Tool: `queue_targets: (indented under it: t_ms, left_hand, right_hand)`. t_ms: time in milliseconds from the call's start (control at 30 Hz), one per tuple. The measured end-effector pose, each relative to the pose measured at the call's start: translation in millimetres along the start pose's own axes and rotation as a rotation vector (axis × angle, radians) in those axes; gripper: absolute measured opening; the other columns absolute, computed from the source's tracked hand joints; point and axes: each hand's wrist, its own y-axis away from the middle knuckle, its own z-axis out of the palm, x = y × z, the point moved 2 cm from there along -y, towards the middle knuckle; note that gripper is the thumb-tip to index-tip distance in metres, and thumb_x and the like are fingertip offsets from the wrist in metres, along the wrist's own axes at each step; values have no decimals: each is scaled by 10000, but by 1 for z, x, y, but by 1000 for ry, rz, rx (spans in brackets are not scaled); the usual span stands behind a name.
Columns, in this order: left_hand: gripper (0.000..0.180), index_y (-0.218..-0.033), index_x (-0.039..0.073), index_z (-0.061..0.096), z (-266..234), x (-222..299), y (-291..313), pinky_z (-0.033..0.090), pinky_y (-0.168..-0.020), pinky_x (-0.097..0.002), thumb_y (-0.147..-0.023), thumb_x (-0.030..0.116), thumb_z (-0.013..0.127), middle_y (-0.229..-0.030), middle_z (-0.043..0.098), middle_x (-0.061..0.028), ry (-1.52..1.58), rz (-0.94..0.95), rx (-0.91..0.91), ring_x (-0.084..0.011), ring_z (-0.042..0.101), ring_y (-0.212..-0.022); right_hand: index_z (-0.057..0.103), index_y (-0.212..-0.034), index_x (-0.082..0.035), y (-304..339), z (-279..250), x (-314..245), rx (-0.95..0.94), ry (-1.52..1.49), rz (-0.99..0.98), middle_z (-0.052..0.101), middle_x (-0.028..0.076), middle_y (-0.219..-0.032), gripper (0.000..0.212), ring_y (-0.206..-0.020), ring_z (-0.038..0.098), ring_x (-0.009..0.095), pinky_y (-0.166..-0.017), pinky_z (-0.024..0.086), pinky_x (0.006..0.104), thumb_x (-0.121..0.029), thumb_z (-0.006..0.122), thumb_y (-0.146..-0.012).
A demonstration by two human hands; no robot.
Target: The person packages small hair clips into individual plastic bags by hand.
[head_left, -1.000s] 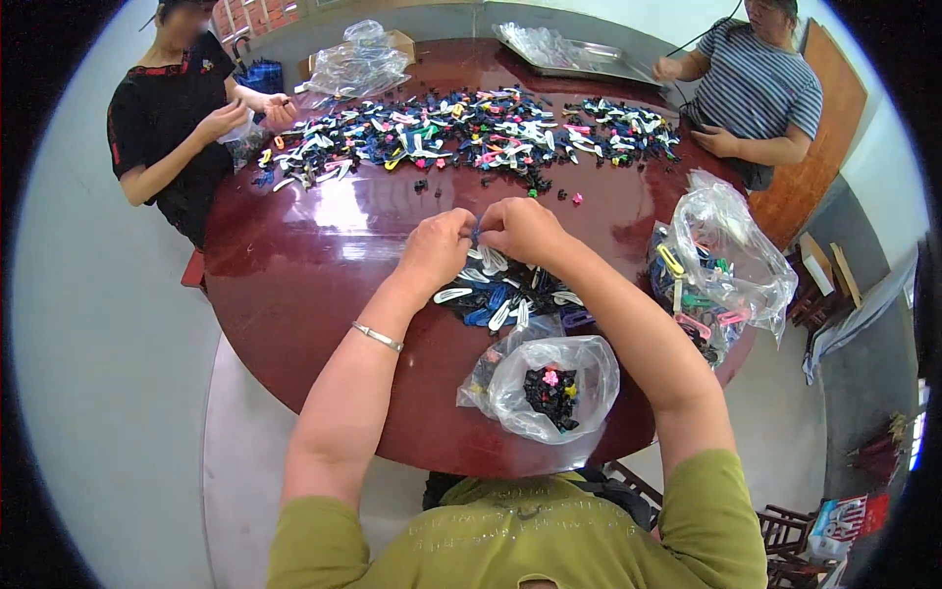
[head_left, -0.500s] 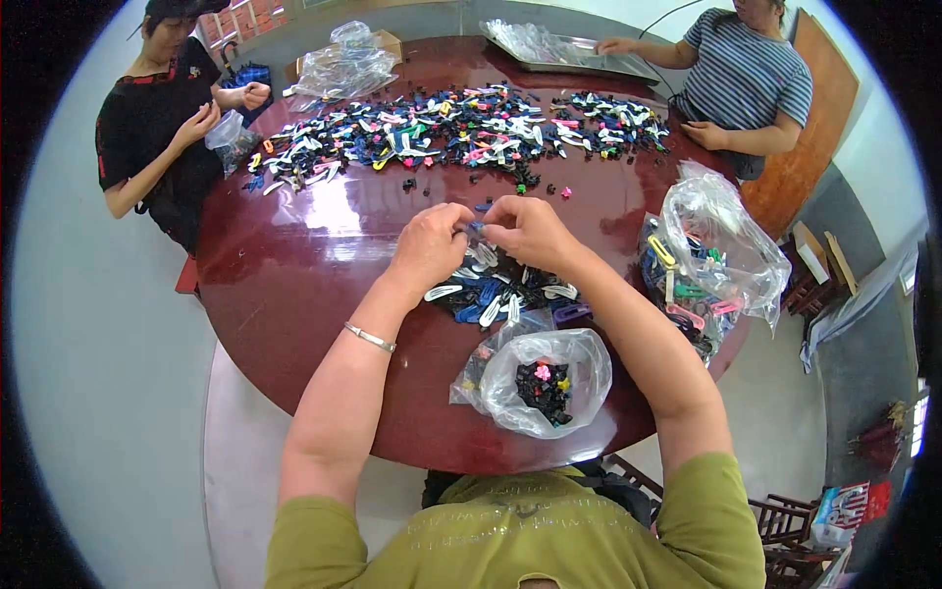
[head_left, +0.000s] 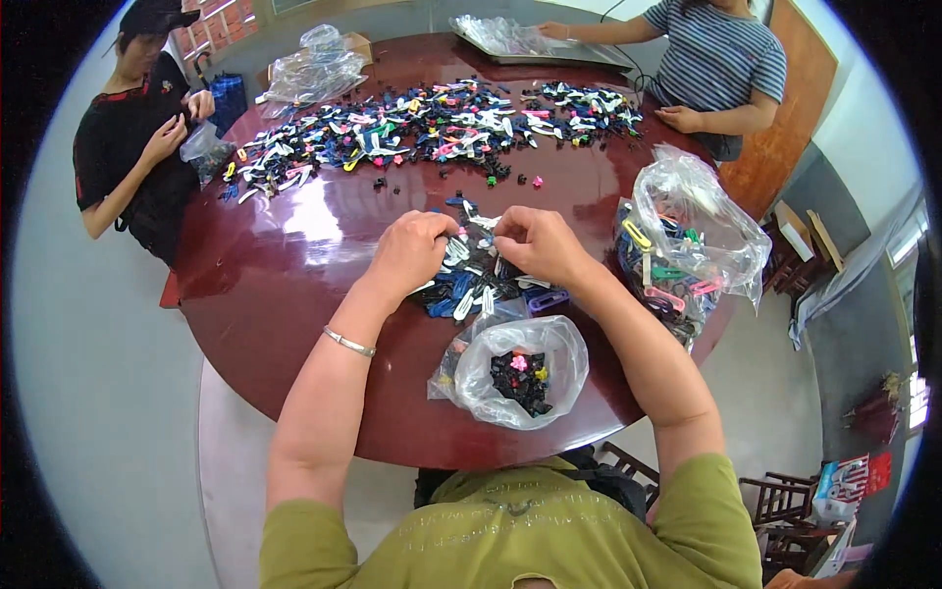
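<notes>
Both hands work over a small pile of snap hair clips [head_left: 463, 294], mostly white, dark blue and black. At its left edge is my left hand [head_left: 412, 250], fingers bent and pressed together; a bit of pink shows by the fingertips. My right hand [head_left: 542, 245] is closed at the pile's right side, thumb against fingers near white clips. What either hand pinches is too small or hidden to make out. Nearer me stands an open clear plastic bag [head_left: 566, 346] with small black claw clips [head_left: 520, 391] and a pink flower-shaped clip [head_left: 519, 362] inside.
A long heap of mixed hair clips [head_left: 432, 128] spreads across the far side of the round red table [head_left: 265, 324]. At right sits a bulging clear bag of clips [head_left: 677, 255]. One person [head_left: 137, 128] handles something at far left; another [head_left: 716, 69] reaches to a metal tray [head_left: 549, 54].
My hands have moved apart and lowered onto the pile; the small blue thing between them is no longer seen there. The whole view has shifted slightly.
</notes>
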Motion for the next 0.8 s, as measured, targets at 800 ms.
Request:
queue_targets:
  t_ms: [800]
  left_hand:
    - [213, -996, 9, 658, -7, 24, -4, 508, -713, -263, -793, -5, 598, -937, 681, -77, 568, -423, -161, -122, 644, -798]
  right_hand:
    - [653, -914, -11, 30, -44, -52, -260, -397, 121, 622, 6, -805, 235, -697, 535, 42, -597, 435, 213, -51, 787, -726]
